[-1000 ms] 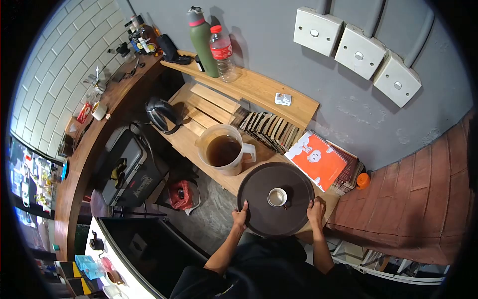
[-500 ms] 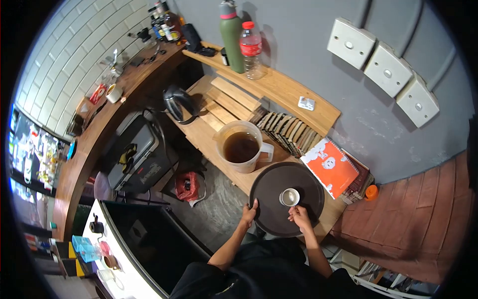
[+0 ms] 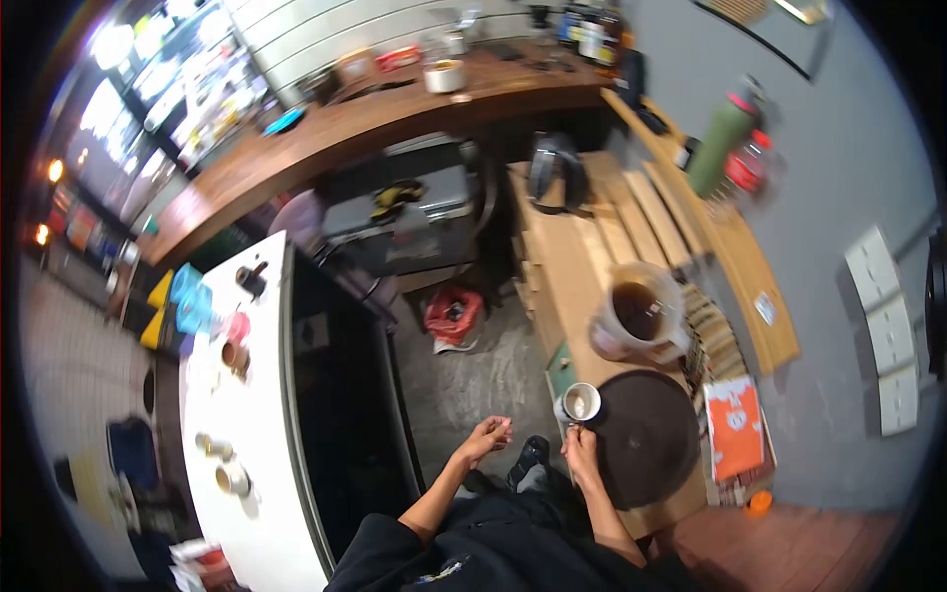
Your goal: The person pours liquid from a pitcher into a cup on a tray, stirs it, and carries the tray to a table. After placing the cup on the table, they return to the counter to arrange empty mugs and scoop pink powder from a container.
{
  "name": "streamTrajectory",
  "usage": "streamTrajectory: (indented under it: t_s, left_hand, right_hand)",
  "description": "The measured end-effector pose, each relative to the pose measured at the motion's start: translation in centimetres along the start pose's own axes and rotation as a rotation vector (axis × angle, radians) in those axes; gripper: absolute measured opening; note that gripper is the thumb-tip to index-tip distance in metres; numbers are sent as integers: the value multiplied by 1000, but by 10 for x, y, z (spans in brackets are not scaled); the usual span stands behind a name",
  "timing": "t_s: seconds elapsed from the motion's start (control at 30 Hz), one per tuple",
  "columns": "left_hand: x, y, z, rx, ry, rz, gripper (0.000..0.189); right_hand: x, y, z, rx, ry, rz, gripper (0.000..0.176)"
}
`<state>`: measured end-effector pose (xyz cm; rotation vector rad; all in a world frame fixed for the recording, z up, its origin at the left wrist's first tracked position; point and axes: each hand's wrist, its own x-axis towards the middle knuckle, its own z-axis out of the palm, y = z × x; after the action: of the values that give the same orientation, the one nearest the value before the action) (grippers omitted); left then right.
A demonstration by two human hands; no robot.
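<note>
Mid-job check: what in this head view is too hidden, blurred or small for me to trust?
All in the head view:
small cup: its contents are too small to tell.
right hand: its grip on the small cup is hidden by the cup itself.
left hand: curled, with its own fingers hiding the palm.
bottles: motion blur makes the labels unreadable.

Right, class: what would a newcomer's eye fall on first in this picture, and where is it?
The small cup held in the right hand, at the left edge of the round dark tray on the wooden bench. Beyond the tray stands a big jug of dark liquid, and the left hand hangs empty above the floor.
</note>
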<state>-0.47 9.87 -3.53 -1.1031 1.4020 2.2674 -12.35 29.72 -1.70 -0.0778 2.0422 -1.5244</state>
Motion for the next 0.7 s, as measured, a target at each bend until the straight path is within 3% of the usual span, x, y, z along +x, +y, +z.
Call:
streamTrajectory:
  t_s: [0.1, 0.2, 0.3, 0.43, 0.5, 0.57, 0.6, 0.7]
  left_hand:
    - [-50, 21, -32, -98, 137, 186, 40]
    - [-106, 37, -72, -198, 267, 412, 37]
    - [-156, 37, -114, -194, 417, 633, 38]
    - [-221, 24, -165, -67, 698, 729, 61]
    - [-247, 9, -187, -49, 800, 722, 76]
    - [-275, -2, -202, 42, 935, 750, 78]
    - [-289, -6, -206, 21, 1003, 742, 79]
    - [-314, -30, -227, -30, 1138, 786, 79]
  right_hand:
    - [10, -34, 54, -9, -282, -79, 26]
    - [15, -75, 116, -201, -628, -232, 25]
    - [-3, -122, 179, -401, -819, -335, 25]
    - [-38, -133, 267, -439, -1044, -542, 27]
    - [-62, -141, 306, -446, -1174, -481, 28]
    - [-87, -143, 343, -442, -1304, -594, 30]
    - [-103, -149, 358, -442, -1363, -516, 26]
    - [-130, -140, 405, -501, -1515, -529, 29]
